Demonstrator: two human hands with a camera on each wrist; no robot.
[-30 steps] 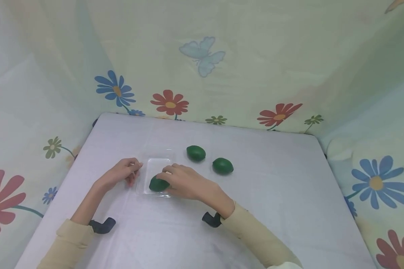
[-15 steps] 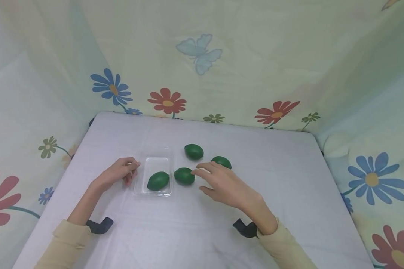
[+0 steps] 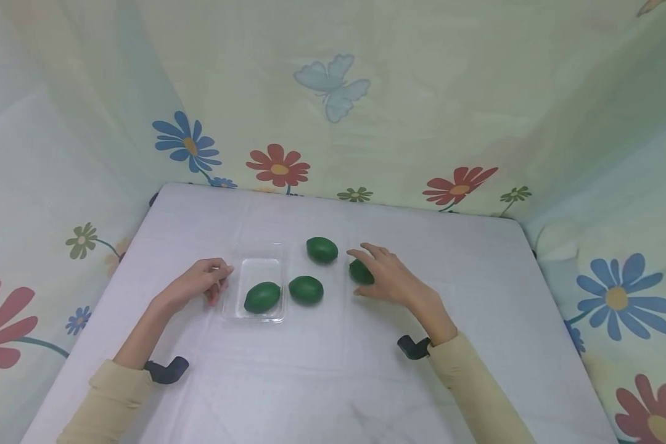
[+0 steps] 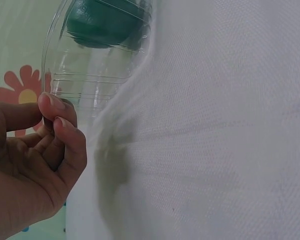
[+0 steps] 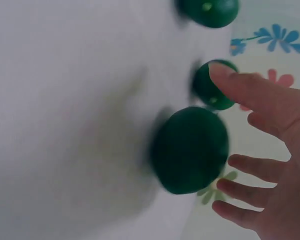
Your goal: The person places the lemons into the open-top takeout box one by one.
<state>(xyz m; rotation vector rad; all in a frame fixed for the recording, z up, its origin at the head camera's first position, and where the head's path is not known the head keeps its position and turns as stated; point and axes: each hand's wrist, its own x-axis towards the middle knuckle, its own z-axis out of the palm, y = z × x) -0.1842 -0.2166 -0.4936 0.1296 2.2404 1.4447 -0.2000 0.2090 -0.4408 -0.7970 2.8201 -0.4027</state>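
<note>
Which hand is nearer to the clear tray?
Left. The left hand pinches the left rim of the tray. The right hand is well off to its right, fingers spread over a lime on the table.

The right hand [image 5: 270, 150] spreads its fingers [image 5: 250, 87] over the nearest lime [image 5: 190, 150], which lies on the white table [image 5: 65, 100]. The fingers are straight and apart, close to the lime but not curled round it. A second lime [image 5: 210, 90] lies just beyond, partly behind a fingertip. A third lime [image 5: 209, 10] sits at the top edge. Flower-print cloth [image 5: 275, 40] shows behind.
</note>
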